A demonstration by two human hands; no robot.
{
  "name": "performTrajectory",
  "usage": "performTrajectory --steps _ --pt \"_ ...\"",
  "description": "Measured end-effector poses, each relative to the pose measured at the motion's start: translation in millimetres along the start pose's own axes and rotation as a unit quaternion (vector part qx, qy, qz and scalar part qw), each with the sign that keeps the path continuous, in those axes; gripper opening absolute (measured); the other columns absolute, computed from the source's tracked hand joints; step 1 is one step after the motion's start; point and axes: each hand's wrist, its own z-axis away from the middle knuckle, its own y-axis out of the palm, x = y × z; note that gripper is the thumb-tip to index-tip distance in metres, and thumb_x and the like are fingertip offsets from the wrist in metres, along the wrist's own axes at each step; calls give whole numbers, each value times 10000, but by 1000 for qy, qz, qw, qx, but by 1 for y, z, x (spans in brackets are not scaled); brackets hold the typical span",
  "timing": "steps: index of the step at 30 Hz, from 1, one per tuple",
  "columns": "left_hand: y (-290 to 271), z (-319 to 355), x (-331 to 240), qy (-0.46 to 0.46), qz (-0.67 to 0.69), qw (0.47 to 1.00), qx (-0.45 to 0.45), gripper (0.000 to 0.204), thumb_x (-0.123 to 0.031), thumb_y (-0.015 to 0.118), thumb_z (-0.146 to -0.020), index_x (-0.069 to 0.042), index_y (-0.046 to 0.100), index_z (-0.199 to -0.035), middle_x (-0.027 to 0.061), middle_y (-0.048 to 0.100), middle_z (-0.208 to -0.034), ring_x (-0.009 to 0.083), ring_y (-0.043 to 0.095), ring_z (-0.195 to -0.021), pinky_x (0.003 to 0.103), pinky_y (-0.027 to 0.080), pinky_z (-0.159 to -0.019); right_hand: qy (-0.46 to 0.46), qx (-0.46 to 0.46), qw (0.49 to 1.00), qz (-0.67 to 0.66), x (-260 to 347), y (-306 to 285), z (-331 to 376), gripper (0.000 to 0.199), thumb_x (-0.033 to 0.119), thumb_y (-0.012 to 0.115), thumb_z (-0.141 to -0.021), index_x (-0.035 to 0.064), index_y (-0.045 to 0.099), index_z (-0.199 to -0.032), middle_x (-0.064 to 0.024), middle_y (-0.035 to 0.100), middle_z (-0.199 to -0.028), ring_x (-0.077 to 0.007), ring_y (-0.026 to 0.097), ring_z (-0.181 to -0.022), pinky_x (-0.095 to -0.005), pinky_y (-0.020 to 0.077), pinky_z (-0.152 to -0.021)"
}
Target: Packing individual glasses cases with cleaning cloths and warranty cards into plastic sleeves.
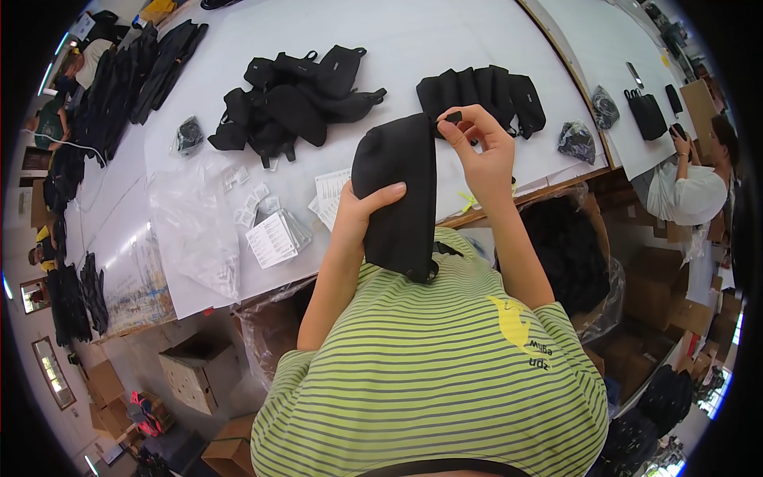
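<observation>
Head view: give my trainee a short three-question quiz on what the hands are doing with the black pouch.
1. True or false: the left hand grips the black pouch from its left side.
2. What does the right hand pinch? A) the zipper pull at the pouch's top corner B) a paper tag C) a plastic bag
3. Fill in: the loose pile of black pouches lies on the ____ table.

Key: 1 true; 2 A; 3 white.
</observation>
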Motion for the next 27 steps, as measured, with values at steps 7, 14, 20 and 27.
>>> performTrajectory --steps 7,14,20,27 --pt "7 -1 -2 -6 11 1000 -22 430 -113 737 -697 32 581 -1071 107 640 -928 169 635 -780 279 522 -707 -134 -24 989 49 12 13 10 137 -55 563 -811 61 553 -882 -13 588 -858 -97 519 -666 -218 390 -565" --pt "-2 -10 6 25 99 995 4 410 -122 684 -740 20 567 -1106 100 633 -967 183 634 -817 287 520 -733 -144 53 988 4 33 15 16 191 -102 536 -787 55 548 -894 -29 600 -863 -118 528 -661 -219 400 -549" --pt "-12 -3 3 -52 206 977 34 330 -123 632 -803 21 574 -1094 109 647 -942 185 651 -772 279 546 -693 -202 77 975 52 35 16 14 202 -113 569 -740 39 547 -871 -57 602 -859 -187 538 -659 -263 428 -539" --pt "-24 -23 -23 -22 255 966 18 284 -297 498 -933 -45 531 -806 15 434 -592 110 422 -522 229 373 -475 -107 242 962 -74 50 32 53 232 -178 522 -727 15 547 -853 -73 589 -842 -135 520 -644 -221 424 -557"
